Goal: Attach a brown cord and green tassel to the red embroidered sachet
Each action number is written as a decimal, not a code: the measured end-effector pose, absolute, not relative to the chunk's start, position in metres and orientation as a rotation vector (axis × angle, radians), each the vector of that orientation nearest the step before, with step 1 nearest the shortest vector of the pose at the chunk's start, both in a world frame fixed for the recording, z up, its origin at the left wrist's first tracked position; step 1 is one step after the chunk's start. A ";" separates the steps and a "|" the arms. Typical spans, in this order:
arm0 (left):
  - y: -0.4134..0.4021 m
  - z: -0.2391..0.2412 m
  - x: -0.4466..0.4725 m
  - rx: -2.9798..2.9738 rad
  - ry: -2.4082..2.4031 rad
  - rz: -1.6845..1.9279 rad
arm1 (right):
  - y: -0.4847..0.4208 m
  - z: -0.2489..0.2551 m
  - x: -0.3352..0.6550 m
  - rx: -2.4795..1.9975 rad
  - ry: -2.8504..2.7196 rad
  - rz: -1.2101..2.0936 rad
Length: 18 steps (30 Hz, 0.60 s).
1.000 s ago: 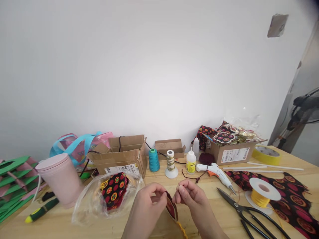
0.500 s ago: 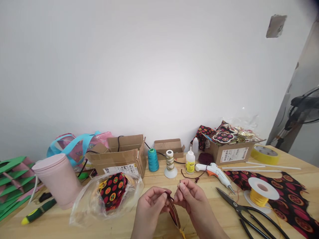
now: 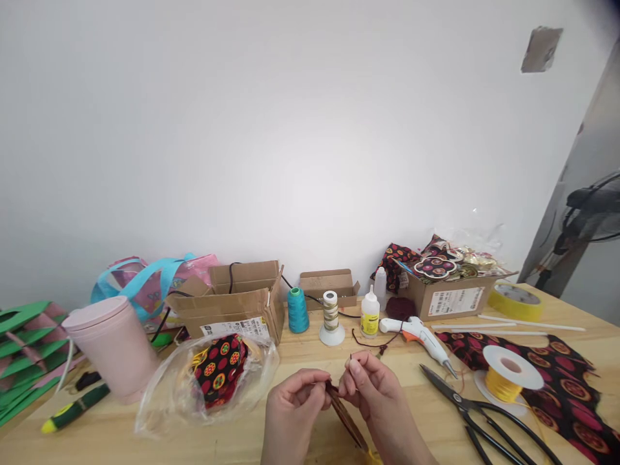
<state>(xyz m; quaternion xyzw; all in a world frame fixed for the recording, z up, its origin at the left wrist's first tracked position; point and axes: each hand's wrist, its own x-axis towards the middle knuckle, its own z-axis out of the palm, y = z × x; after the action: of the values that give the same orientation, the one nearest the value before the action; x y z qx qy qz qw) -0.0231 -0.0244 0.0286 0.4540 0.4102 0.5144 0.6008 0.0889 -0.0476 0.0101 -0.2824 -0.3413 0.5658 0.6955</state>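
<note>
My left hand (image 3: 296,407) is closed in a pinch on the upper end of a narrow, dark patterned fabric piece (image 3: 349,423). The piece slants down to the right between my hands, with yellow cord (image 3: 372,457) at its lower end. Beside it, my right hand (image 3: 375,397) pinches a thin dark cord, whose short tip (image 3: 351,356) pokes up above the thumb. My fingers hide most of that cord and the top of the fabric piece.
Black scissors (image 3: 460,403), a yellow cord spool (image 3: 512,371) and patterned cloth (image 3: 566,394) lie right. Ahead stand a white glue gun (image 3: 421,336), a glue bottle (image 3: 370,315) and thread cones (image 3: 298,311). Left are a plastic bag (image 3: 165,394) and a pink canister (image 3: 113,352).
The fabric piece has turned edge-on and its lower end has swung to the right. Both hands have moved slightly down, keeping their pinches.
</note>
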 end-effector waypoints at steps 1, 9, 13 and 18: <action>-0.025 0.029 -0.024 1.070 0.942 1.205 | -0.048 0.010 0.089 -0.640 -0.781 1.240; -0.026 0.026 -0.029 0.760 0.972 1.083 | -0.051 0.009 0.088 -0.632 -0.779 1.208; -0.028 0.019 -0.027 0.458 0.917 1.010 | -0.052 0.010 0.086 -0.528 -0.608 1.310; -0.030 0.012 -0.024 0.435 0.791 0.952 | -0.052 0.010 0.086 -0.437 -0.446 1.415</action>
<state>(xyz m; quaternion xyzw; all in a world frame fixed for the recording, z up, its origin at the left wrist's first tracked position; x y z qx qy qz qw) -0.0240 -0.0297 0.0117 0.2022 0.3676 0.4425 0.7926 0.0858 -0.0521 0.0104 -0.1976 -0.2014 0.6389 0.7157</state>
